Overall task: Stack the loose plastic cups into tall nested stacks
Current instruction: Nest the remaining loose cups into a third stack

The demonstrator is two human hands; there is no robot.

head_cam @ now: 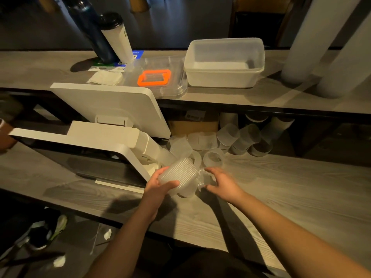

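Left hand point(158, 184) fingers curled round nested cup stack point(178, 175), held low over surface point(281, 187). Right hand point(222, 182) at stack's 3 o'clock, fingers loosely curled, grip unclear. Loose cups point(212, 158) at 12 o'clock.

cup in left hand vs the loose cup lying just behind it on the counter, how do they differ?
The ribbed cup is off the counter, gripped by the left hand; the loose cup lies on the counter, untouched. The ribbed cup shows its side and points its mouth toward the right hand; the loose cup shows its round end to the camera. Both are translucent frosted plastic.
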